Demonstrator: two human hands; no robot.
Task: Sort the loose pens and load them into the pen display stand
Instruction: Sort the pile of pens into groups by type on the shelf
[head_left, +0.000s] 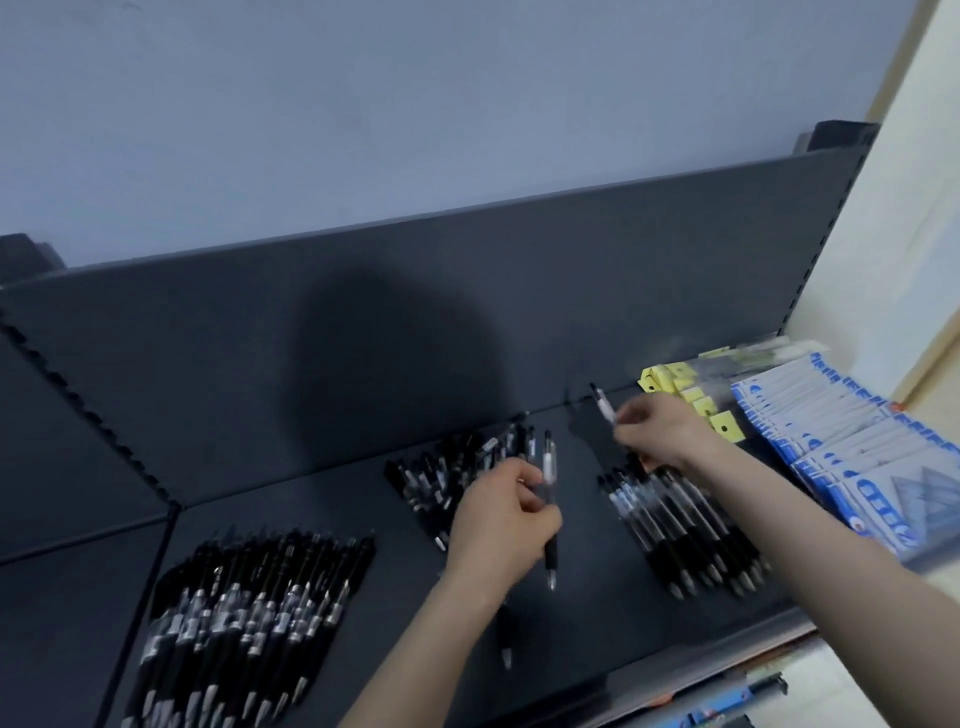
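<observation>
On the dark shelf lie three groups of black pens. My left hand grips a clear-and-black pen upright over a jumbled pile of pens at the middle. My right hand pinches another pen by its lower end, raised just behind a neat row of clear-barrelled pens. A large sorted bunch of black pens with silver tips lies at the front left. One more pen lies under my left forearm. No display stand is recognisable.
Yellow-tagged packets and a fanned stack of blue-and-white packaged rulers fill the shelf's right end. The dark back panel rises behind. The shelf's front edge runs at the lower right; a divider marks the left.
</observation>
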